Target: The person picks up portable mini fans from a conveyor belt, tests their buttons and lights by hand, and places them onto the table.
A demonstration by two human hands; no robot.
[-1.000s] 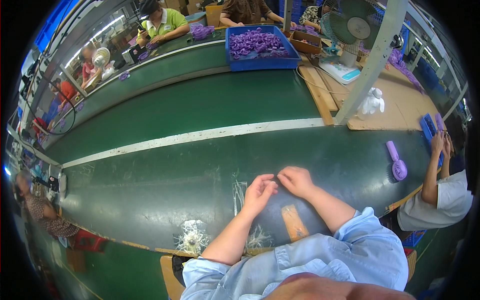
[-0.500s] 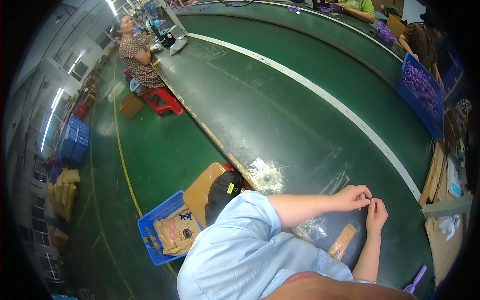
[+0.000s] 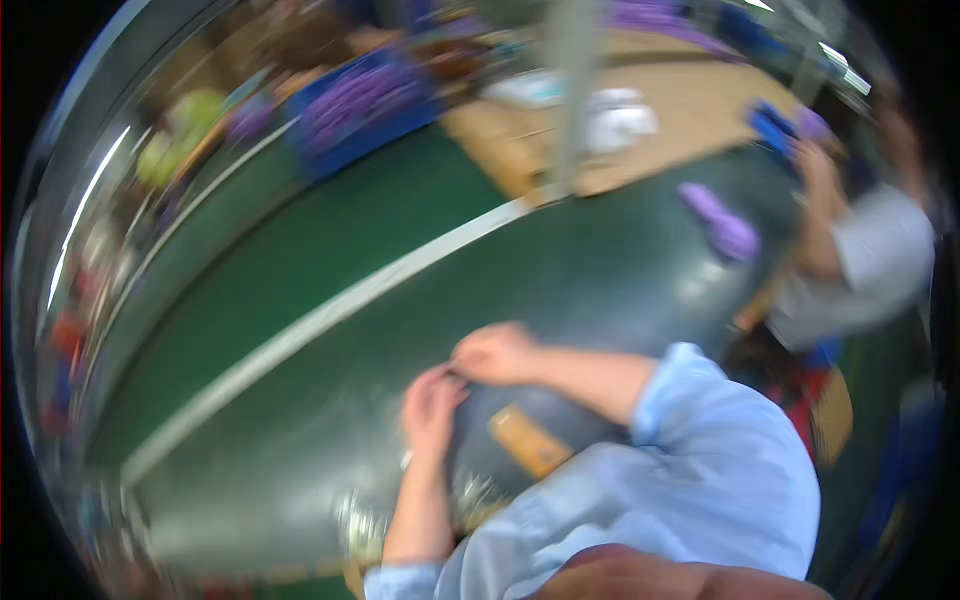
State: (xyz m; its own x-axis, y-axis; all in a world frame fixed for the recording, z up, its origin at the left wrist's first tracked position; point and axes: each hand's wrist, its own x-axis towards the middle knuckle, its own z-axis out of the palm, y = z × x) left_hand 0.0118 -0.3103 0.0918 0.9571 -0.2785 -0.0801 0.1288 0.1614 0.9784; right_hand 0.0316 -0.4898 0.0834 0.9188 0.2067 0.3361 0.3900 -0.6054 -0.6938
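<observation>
In front of my body, above the dark green worktop (image 3: 330,400), my two hands meet at the fingertips. My left hand (image 3: 430,408) is closed in a pinch, its forearm rising from the lower edge. My right hand (image 3: 495,353) comes in from the right, fingers also pinched and touching the left ones. A tiny dark spot shows where they meet; blur hides what it is. Just below the right forearm lies a flat tan pack (image 3: 528,440). Crumpled clear plastic bags (image 3: 362,525) lie beside my left forearm.
A purple brush-shaped piece (image 3: 722,222) lies on the worktop at the right. Farther off are a cardboard sheet (image 3: 670,110) with a white bundle (image 3: 618,120), a grey post (image 3: 572,100) and a blue tray (image 3: 320,160) of purple parts. A co-worker (image 3: 870,250) sits at the right.
The view has swung to the right, bringing the cardboard, the purple piece and another co-worker into sight. My hands stay pinched together over the worktop.
</observation>
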